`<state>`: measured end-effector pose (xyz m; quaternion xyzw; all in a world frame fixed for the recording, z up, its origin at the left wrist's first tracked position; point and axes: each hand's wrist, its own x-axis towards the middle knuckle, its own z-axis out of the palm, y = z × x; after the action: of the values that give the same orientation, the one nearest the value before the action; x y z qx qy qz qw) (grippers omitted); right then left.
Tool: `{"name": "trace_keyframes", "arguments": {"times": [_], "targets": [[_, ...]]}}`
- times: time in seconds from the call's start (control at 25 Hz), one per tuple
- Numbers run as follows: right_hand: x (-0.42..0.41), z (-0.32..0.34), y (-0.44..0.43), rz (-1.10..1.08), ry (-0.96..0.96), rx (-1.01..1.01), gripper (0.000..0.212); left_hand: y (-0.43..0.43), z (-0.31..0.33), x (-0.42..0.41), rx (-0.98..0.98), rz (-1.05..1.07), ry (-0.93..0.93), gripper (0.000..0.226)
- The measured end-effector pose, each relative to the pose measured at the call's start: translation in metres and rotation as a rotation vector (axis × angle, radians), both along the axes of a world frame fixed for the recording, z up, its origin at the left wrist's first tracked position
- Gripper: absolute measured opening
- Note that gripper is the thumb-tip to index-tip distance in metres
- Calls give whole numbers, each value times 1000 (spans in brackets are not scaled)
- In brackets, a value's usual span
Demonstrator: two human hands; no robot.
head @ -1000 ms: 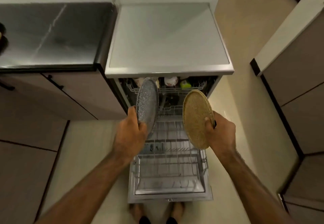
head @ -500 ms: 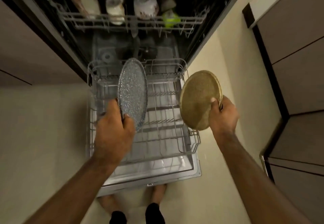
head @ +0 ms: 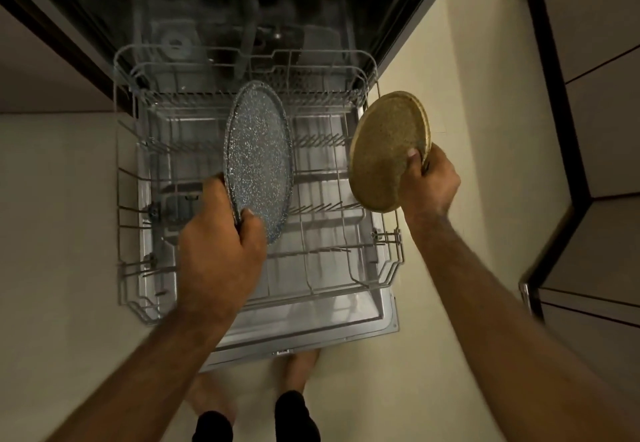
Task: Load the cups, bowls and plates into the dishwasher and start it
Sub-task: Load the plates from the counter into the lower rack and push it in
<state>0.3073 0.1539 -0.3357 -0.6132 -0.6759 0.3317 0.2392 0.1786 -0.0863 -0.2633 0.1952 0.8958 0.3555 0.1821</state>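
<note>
Both plates have dropped closer to the lower rack (head: 375, 261); left hand (head: 221, 244) grips the grey plate (head: 258, 161), right hand (head: 429, 182) the tan plate (head: 388, 147). Missing the tines could tip either over.

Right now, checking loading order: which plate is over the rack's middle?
The blue-grey speckled plate in the left hand; the tan plate in the right hand is at the rack's right rim.

Grey plate (head: 258, 161) looked speckled, glossy; tan plate (head: 384, 151) matt, grainy; rack (head: 388, 258) coated wire; door (head: 311, 331) bare metal.
</note>
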Motion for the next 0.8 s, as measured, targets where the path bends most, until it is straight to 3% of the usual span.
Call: {"name": "trace_keyframes", "arguments": {"times": [0.36, 0.64, 0.8], "targets": [[-6, -36, 1, 35, 86, -131, 30, 15, -15, 7, 38, -10, -10, 33], [-1, -44, 11, 119, -81, -71, 26, 18, -18, 16, 26, -14, -36, 27], [4, -44, 12, 180, -137, -121, 42, 19, -22, 20, 62, -19, -40, 27]]}}
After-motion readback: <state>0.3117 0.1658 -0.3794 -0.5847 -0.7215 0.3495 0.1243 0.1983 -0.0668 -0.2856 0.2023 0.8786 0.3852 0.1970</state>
